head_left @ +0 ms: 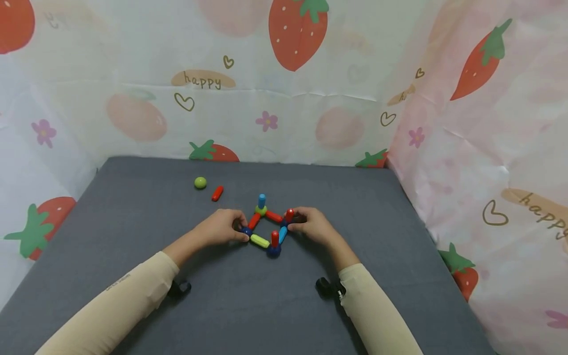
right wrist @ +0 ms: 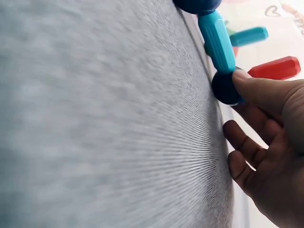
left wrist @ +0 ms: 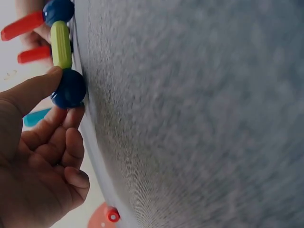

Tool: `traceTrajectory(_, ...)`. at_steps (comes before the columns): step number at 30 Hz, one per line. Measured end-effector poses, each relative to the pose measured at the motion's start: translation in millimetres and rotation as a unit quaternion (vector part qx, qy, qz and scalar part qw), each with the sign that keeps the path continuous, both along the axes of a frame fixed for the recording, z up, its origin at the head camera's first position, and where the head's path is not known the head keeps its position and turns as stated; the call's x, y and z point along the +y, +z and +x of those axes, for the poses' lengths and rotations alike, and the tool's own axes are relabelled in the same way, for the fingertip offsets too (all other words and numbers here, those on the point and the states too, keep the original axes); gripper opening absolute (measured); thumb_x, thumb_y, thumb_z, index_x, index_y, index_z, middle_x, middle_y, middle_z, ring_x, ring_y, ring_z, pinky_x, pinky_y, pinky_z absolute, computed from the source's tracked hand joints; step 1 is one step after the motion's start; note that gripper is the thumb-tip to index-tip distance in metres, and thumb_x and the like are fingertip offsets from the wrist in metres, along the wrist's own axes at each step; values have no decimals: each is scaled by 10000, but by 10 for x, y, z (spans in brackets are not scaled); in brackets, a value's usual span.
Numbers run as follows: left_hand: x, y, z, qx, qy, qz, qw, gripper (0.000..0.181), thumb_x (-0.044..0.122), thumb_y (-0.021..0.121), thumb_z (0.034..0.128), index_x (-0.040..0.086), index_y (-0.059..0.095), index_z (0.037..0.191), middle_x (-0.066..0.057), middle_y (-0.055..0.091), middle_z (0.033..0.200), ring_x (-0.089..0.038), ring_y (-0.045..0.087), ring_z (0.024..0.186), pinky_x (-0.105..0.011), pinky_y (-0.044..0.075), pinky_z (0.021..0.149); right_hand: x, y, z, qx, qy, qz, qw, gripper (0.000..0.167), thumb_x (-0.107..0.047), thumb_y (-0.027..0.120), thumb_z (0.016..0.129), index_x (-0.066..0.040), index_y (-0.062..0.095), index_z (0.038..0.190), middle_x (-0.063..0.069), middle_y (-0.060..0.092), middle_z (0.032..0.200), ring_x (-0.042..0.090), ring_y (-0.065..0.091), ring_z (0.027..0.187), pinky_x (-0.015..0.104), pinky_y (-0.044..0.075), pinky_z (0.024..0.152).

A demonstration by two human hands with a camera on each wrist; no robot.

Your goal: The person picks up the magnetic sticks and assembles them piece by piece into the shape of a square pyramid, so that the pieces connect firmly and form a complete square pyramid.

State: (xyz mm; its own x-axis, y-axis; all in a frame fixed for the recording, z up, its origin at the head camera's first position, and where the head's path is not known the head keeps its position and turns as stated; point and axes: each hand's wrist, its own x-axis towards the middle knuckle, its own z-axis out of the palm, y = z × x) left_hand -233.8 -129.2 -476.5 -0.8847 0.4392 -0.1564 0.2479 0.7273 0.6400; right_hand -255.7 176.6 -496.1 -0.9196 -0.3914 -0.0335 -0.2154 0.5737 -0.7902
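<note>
A square of magnetic rods and balls lies on the cloth. My left hand (head_left: 224, 228) pinches its left dark blue ball (left wrist: 69, 89) between thumb and fingers. My right hand (head_left: 312, 227) holds the right dark blue ball (right wrist: 225, 88), from which a red rod (right wrist: 275, 68) stands up. A yellow-green rod (head_left: 260, 241) links the left ball to the front blue ball (head_left: 273, 251), which bears an upright red rod (head_left: 275, 238). A light blue rod (head_left: 282, 234) forms the right side. Two red rods meet at the green ball (head_left: 261, 211) behind, under an upright blue rod (head_left: 262, 200).
A loose green ball (head_left: 200, 183) and a loose red rod (head_left: 217, 193) lie farther back on the left of the grey cloth-covered table (head_left: 248, 310). Strawberry-printed curtains (head_left: 284, 113) rise behind the table and along its sides.
</note>
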Motion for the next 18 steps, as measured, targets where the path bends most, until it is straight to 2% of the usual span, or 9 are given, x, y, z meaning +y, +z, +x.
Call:
traceTrajectory(6, 30, 12, 86, 106, 172, -96, 9998, 267, 290, 851, 856, 150, 695, 1022, 23, 701, 926, -132, 624, 645, -309, 531, 612, -58, 20, -110, -155, 79, 17, 9998, 329, -173, 741, 956, -205, 717, 1283, -4, 702, 1291, 190, 660, 1176, 385, 547, 922)
traceTrajectory(11, 67, 24, 163, 179, 289, -164, 9993, 270, 298, 855, 851, 145, 684, 994, 24, 702, 922, -127, 612, 627, -313, 513, 614, -99, 41, -183, -261, 115, -9, 9996, 338, -160, 731, 963, -183, 707, 1300, 18, 698, 1301, 204, 653, 1197, 399, 539, 962)
traceTrajectory(18, 185, 23, 267, 233, 405, -383, 9982, 270, 334, 859, 844, 162, 675, 943, 47, 676, 867, -117, 600, 693, -291, 502, 626, -89, 29, -245, -260, 272, -75, 9993, 353, -148, 699, 985, -169, 688, 1337, 36, 687, 1327, 205, 647, 1206, 400, 528, 988)
